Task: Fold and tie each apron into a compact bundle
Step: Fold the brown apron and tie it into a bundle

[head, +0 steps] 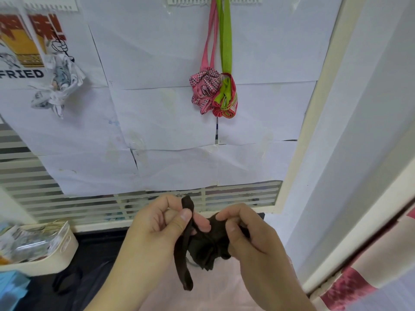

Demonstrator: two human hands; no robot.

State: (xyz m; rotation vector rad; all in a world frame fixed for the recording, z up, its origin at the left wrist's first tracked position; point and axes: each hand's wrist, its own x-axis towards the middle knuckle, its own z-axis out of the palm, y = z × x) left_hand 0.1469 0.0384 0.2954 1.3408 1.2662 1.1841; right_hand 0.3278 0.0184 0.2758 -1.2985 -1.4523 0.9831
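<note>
Head: brown apron (pixel 208 241) between hands

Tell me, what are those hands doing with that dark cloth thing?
A person is tying a dark brown apron into a little bundle. The left hand pinches its strap, and the right hand holds the bunched-up part. The knot doesn't look finished yet. On the wall above, a pink checked bundle and a green and pink bundle already hang by their straps, and a white printed one hangs further left.
</note>
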